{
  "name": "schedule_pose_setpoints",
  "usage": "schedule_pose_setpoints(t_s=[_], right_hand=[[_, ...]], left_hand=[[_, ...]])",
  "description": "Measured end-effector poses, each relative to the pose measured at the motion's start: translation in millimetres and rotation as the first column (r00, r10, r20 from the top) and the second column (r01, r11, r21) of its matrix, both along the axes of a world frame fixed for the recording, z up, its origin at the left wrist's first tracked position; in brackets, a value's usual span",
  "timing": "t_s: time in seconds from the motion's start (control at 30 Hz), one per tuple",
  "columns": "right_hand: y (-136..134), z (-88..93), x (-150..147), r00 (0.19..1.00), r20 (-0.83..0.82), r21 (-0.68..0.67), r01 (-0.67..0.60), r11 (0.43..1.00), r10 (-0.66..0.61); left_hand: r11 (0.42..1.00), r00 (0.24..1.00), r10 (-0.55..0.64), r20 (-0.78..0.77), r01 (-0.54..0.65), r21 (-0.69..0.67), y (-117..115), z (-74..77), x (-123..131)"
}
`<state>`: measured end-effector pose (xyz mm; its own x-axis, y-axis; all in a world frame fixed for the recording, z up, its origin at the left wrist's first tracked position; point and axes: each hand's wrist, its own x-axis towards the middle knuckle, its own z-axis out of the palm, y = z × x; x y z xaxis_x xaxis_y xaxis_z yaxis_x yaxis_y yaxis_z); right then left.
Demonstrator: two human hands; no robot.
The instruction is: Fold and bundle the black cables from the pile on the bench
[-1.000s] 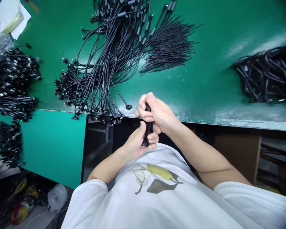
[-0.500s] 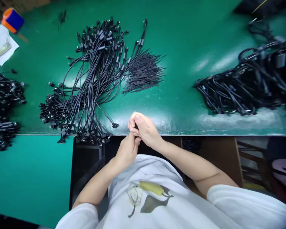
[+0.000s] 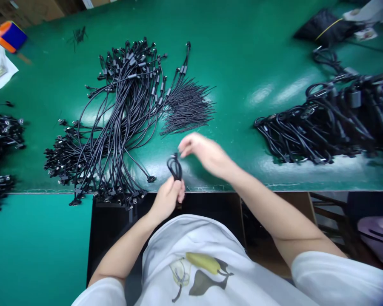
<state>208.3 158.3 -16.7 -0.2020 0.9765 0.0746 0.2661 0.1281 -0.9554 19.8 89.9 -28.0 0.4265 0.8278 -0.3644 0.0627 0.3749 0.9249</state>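
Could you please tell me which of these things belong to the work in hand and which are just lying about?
In hand: left hand gripping the coiled cable; right hand open beside it; loose cable pile; thin ties; probably the cable heap on the right.
Lying about: orange-and-blue block; white paper; black bag.

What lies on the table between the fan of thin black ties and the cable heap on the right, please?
Nothing: the head view shows only bare, shiny green table between the ties and the cable heap.
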Motion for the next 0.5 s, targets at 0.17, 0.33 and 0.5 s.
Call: schedule_pose_setpoints(t_s=[0.17, 0.33, 0.5], right_hand=[[64, -34.5, 53, 0.64, 0.64, 0.176, 0.416, 0.892, -0.425], [67, -45.0, 62, 0.601, 0.685, 0.21, 0.377, 0.902, -0.411], [8, -25.4, 51, 0.782, 0.339, 0.136, 0.509, 0.85, -0.523]], left_hand=[[0.938, 0.94, 0.247, 0.235, -0.171, -0.303, 9, 9.0, -6], [0.928, 0.933, 0.244, 0.265, -0.145, -0.343, 8, 14.2, -9], [0.955, 0.943, 0.157, 0.293, -0.069, -0.287, 2, 18.1, -9]])
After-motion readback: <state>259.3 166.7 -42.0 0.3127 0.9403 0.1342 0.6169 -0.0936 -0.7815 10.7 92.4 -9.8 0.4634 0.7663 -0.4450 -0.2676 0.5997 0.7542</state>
